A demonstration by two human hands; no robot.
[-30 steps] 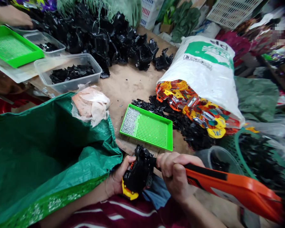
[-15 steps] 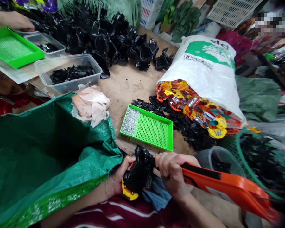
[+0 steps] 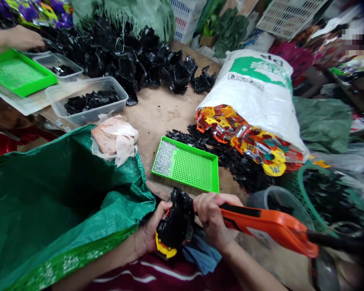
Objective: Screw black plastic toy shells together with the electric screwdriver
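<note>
My left hand (image 3: 153, 228) grips a black plastic moulded part (image 3: 174, 220) with a yellow piece at its lower end (image 3: 165, 249). My right hand (image 3: 211, 220) is wrapped around an orange corded electric screwdriver (image 3: 267, 226), and its front end meets the black part, hidden behind my fingers. A black cord (image 3: 336, 240) runs from the tool's far end. Just ahead of my hands sits a green tray (image 3: 194, 169) with silver screws heaped in one corner.
A green woven sack (image 3: 48, 202) gapes open on my left. Loose black parts, plastic tubs (image 3: 86, 101) and a spilling white sack (image 3: 255, 93) cover the wooden table (image 3: 160, 105). A co-worker's hand (image 3: 22, 38) reaches in at top left.
The far end of the orange tool has swung up and inward, so it looks shorter, and its black cord now shows. My hands stay on the black part and tool.
</note>
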